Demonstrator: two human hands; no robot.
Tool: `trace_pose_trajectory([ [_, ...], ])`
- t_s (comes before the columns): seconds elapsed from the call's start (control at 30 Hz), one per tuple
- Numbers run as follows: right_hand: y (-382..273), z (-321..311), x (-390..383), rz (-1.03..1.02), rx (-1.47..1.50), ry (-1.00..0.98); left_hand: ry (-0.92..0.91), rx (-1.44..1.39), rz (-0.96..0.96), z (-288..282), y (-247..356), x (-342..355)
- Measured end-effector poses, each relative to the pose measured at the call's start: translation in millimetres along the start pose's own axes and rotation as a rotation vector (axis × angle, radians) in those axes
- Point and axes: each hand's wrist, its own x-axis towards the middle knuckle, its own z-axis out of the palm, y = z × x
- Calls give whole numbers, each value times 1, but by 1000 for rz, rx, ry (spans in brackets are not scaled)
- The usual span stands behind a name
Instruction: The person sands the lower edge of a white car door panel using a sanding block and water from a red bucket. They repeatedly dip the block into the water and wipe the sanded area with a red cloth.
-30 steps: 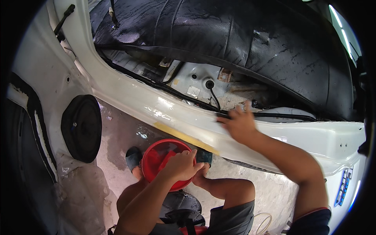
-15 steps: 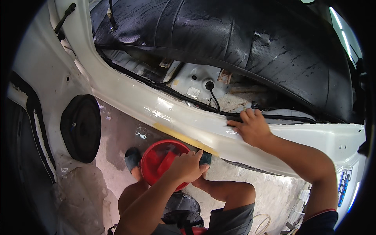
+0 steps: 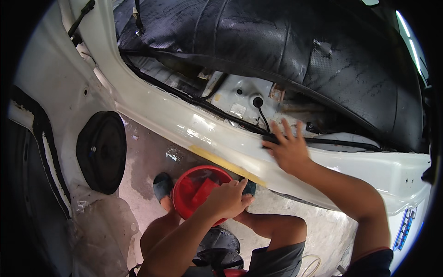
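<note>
My right hand [image 3: 288, 152] is spread over the inner edge of the white car sill [image 3: 166, 117], fingers near the black cable run [image 3: 237, 122]; a small dark patch under its thumb is unclear. My left hand [image 3: 230, 198] is curled over the right side of a red bucket [image 3: 182, 194], below a yellow strip [image 3: 217, 159] on the sill; what its fingers hold, if anything, is hidden. Red material sits inside the bucket, between my feet.
A black seat [image 3: 350, 87] overhangs the exposed floor pan. The white door [image 3: 60, 69], with a round black speaker [image 3: 101, 152] and hanging plastic sheet [image 3: 101, 235], stands left. A black round object [image 3: 219, 244] is between my legs. Pale hose [image 3: 309, 261] lies lower right.
My right hand has moved along the sill edge, first rightward, then slightly back, and its fingers are more spread now. My left hand stays over the bucket, shifting slightly right in the picture.
</note>
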Motion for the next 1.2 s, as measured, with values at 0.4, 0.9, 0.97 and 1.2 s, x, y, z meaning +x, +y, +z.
trace_pose_trajectory([
  [0.4, -15, 5, 12, 21, -32, -8, 41, 26, -9, -9, 4, -16],
  [0.9, -30, 19, 43, -21, 33, 227, 25, 54, -35, -6, -3, -9],
  [0.97, -23, 20, 34, -43, 22, 205, 36, 107, -68, -8, -3, -8],
  [1.2, -13, 10, 18, 34, 82, 67, 47, 24, -47, -6, -18, -20],
])
